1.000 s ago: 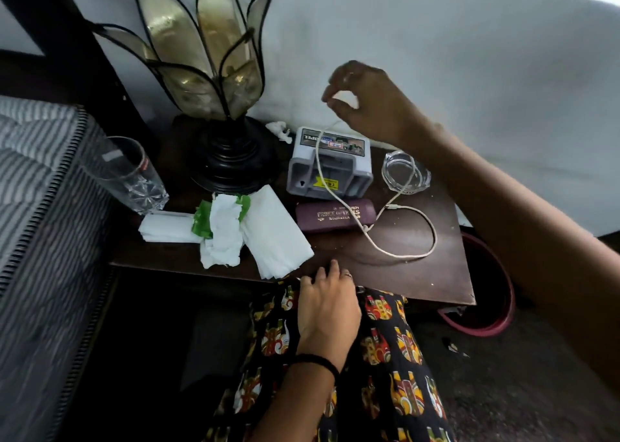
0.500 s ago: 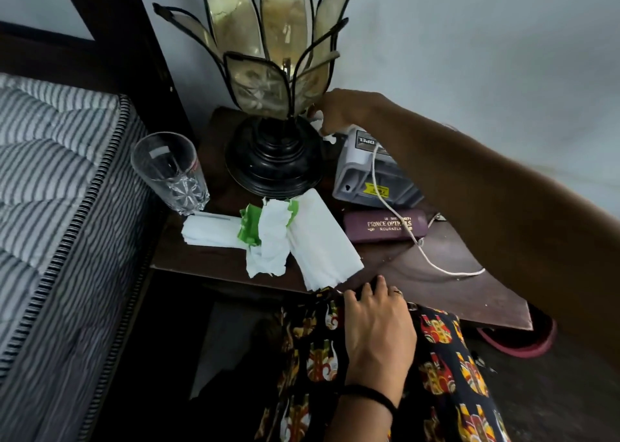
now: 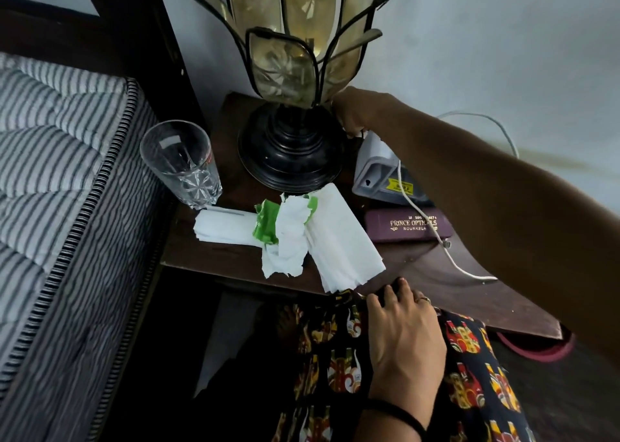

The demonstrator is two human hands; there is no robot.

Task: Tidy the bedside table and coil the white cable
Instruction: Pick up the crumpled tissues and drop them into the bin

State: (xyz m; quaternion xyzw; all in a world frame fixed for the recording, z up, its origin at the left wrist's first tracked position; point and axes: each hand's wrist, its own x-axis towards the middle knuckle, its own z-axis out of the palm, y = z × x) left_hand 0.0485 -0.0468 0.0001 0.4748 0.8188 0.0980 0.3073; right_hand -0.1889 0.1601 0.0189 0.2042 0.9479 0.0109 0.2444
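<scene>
The white cable [image 3: 407, 196] runs down over a grey box [image 3: 373, 173], across a maroon spectacle case [image 3: 399, 228] and onto the dark bedside table [image 3: 231, 257]; another stretch of it arcs against the wall. My right hand [image 3: 352, 114] reaches to the table's back, just right of the lamp base [image 3: 291, 151], fingers curled down over a small white scrap; my arm hides the grip. My left hand [image 3: 404, 334] lies flat on patterned fabric at the table's front edge, holding nothing.
An empty glass [image 3: 181, 163] stands at the table's left, beside the striped mattress [image 3: 50, 180]. White tissues [image 3: 339, 243] and a torn green wrapper [image 3: 265, 222] lie at the front. A red basin [image 3: 536, 352] sits on the floor, right.
My right hand dropped from above the grey box to the table's back beside the lamp. My head moved closer and left. The left hand stayed put.
</scene>
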